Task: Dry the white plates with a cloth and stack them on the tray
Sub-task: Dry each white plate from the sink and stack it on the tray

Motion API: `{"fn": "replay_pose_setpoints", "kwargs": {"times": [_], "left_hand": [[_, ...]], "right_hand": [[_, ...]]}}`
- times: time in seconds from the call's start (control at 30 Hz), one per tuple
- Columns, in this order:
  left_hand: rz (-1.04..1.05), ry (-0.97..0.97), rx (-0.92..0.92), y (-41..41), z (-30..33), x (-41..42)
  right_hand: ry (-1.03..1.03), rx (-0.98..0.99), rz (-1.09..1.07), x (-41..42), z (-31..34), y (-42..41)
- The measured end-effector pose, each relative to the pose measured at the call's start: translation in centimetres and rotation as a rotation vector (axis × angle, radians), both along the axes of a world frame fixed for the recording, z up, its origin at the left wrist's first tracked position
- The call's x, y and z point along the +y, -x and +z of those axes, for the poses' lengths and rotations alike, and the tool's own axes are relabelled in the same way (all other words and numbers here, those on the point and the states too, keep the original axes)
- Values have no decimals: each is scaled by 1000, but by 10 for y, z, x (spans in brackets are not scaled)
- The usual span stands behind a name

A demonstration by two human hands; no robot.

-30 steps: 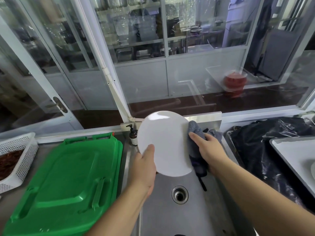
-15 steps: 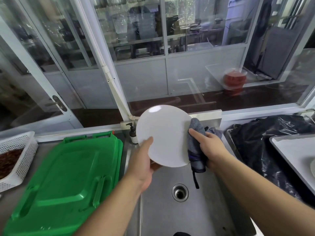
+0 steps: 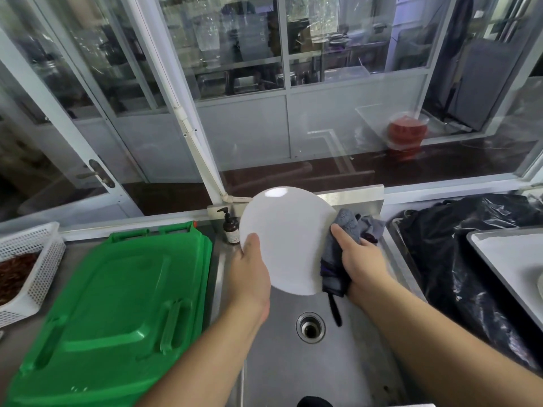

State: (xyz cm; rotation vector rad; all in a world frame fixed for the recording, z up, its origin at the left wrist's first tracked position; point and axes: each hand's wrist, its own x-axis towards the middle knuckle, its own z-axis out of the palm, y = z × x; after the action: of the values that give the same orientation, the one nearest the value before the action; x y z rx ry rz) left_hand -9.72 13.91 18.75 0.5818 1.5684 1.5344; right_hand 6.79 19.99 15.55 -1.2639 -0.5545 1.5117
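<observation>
Over a steel sink (image 3: pixel 293 362), left hand (image 3: pixel 249 271) is gripping a smooth round white plate (image 3: pixel 286 239) — right hand (image 3: pixel 360 259) is clutching a grey cloth (image 3: pixel 338 254), seemingly against its rim.

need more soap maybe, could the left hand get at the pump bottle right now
Probably not yet: the left hand grips the plate. The bottle stands close behind it, nothing between, so it must let go first.

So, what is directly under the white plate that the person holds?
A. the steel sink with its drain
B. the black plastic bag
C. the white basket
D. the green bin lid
A: the white plate, held by the left hand while the right hand presses the grey cloth on its edge, is above the steel sink and its drain.
</observation>
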Motion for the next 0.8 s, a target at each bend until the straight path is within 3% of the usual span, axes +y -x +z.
{"fn": "replay_pose_setpoints", "kwargs": {"times": [0.1, 0.3, 0.47, 0.63, 0.8], "left_hand": [[42, -13, -36, -17, -8, -2], [-106, 51, -130, -8, -6, -8], [-152, 99, -15, 23, 23, 4], [-356, 232, 15, 44, 41, 11], [-271, 120, 120, 32, 26, 13]], "right_hand": [[56, 68, -12, -13, -11, 14], [45, 64, 2, -9, -12, 0], [-112, -123, 124, 4, 6, -15], [-277, -304, 230, 12, 27, -27], [-160, -245, 127, 10, 12, -18]]}}
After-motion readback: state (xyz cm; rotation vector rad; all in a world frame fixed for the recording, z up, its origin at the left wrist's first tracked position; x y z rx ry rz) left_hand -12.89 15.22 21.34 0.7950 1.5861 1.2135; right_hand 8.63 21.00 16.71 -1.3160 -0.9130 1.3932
